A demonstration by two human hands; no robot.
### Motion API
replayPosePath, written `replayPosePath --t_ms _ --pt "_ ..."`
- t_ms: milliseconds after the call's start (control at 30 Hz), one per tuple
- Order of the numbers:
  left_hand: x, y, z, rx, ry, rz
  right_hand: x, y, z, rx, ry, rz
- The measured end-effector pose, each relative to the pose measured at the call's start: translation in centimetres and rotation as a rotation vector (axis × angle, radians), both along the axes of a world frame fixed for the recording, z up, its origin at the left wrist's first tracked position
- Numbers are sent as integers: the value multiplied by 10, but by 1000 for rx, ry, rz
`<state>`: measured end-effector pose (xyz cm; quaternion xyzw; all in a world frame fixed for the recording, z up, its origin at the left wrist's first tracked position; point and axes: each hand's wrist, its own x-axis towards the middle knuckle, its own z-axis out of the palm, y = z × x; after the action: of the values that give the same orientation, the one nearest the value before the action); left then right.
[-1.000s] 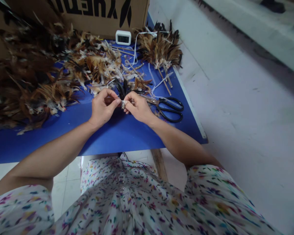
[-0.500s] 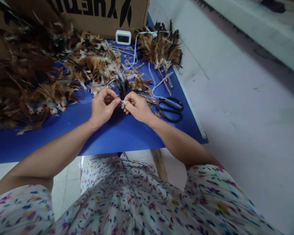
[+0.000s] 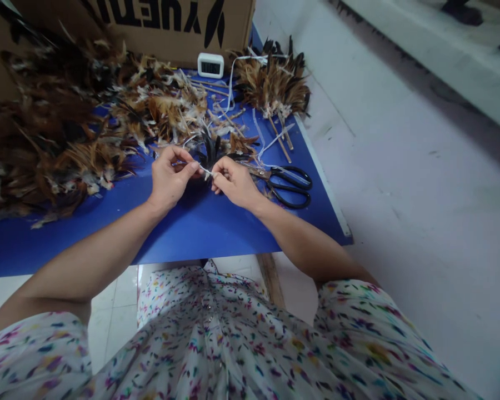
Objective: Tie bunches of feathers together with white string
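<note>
My left hand [image 3: 171,176] pinches a thin white string [image 3: 204,169] between thumb and forefinger. The string runs taut to my right hand [image 3: 233,180], whose fingers are closed at the quill ends of a small bunch of dark feathers [image 3: 210,147]. The feathers fan out beyond my hands, away from me. Part of the bunch is hidden behind my fingers. Just right of my right hand lie black-handled scissors [image 3: 289,179], their blades partly behind it.
Brown feathers [image 3: 87,161] are heaped on the left of the blue table [image 3: 233,233]. A small digital clock [image 3: 210,65] stands before a cardboard box [image 3: 170,44]. At the back right, feather bundles [image 3: 275,80] lie on sticks [image 3: 280,139] with white strips. A wall [image 3: 400,194] borders the right side.
My left hand has drawn slightly left, and a stretch of white string now shows between the hands. My right hand has stayed nearly still.
</note>
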<state>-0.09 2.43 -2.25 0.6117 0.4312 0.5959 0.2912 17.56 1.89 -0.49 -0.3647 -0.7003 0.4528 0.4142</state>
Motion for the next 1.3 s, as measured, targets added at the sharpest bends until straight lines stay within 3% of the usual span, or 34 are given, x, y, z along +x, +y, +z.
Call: replayPosePath --t_ms 967,1300 --pt "2 -3 -4 -47 -68 -82 2 -2 3 27 -20 22" --pt "9 -14 6 -207 -304 -59 6 -9 7 178 -59 3"
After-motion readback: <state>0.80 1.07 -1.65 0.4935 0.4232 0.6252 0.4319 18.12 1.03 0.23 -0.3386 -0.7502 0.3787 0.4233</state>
